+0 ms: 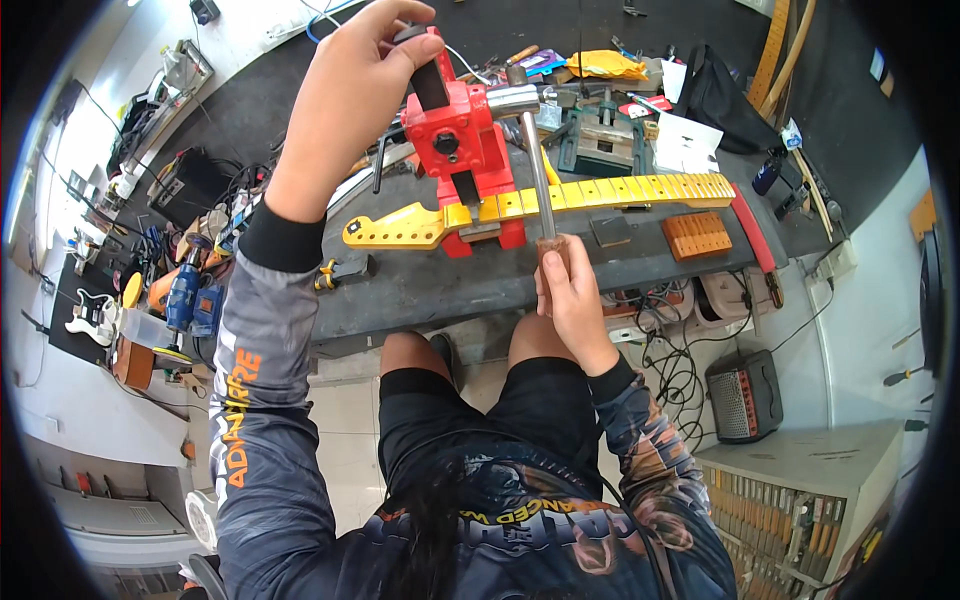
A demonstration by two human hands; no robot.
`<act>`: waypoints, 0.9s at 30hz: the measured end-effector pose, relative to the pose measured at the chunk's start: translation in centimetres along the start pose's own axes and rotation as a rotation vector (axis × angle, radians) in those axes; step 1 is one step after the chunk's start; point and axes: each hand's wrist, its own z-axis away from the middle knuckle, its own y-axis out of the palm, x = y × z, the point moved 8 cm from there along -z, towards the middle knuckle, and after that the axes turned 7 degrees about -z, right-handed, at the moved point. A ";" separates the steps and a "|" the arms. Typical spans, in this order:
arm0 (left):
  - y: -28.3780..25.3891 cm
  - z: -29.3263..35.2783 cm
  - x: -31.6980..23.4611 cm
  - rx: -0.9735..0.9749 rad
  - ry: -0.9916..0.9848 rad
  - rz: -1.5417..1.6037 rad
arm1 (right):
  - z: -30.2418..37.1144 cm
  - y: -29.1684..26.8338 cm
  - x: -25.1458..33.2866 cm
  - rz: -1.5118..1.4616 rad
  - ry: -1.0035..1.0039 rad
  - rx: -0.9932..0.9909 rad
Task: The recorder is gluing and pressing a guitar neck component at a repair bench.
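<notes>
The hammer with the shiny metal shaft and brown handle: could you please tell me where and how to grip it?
Probably round its brown handle, from the near side, where the right hand holds it: the handle points toward the person, the metal head away.

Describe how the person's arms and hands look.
The left hand and right hand wear no gloves. The left sleeve is long, grey and dark blue with orange and white lettering; the right sleeve is dark with a brownish-orange print. Both end in black cuffs.
</notes>
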 end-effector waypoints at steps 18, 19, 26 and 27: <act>-0.8 -11.2 1.7 0.106 -0.064 -0.022 | -3.7 2.5 9.0 -0.147 -0.052 0.135; -0.4 -11.6 1.5 0.085 -0.073 -0.003 | -4.2 2.5 9.6 -0.130 -0.093 0.156; -0.6 -16.5 5.7 0.078 -0.122 -0.098 | -6.9 3.1 10.2 -0.006 -0.136 0.169; -0.3 -16.7 5.7 0.087 -0.130 -0.097 | -7.2 3.0 10.0 -0.005 -0.127 0.170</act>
